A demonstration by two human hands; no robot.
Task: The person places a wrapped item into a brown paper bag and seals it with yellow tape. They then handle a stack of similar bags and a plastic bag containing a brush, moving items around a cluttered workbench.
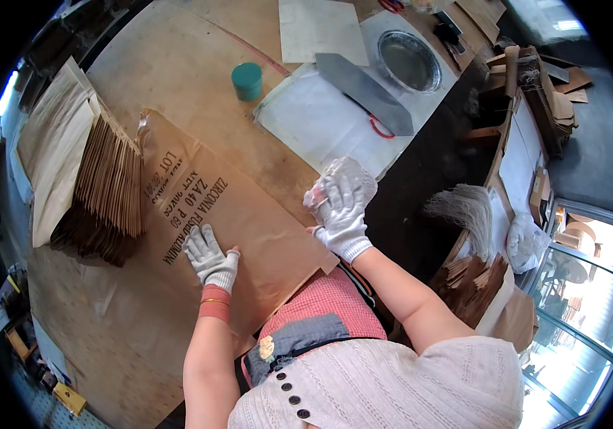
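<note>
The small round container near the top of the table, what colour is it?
Teal green; the round container shows best in the head view.

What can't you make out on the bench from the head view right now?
- Right hand: what it grips is a crumpled white wad, kind unclear; the glove covers it.
- Brown paper bag: near end hidden behind the apron.
- Metal bowl: contents too small to tell.
- Left hand: lies flat on the bag.

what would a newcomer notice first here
First the big brown paper bag lying flat mid-table, the gloved left hand pressing flat on it. At its right edge the gloved right hand grips a crumpled white wad. A fanned stack of brown bags sits to the left, and a teal cup stands farther up the table.
</note>
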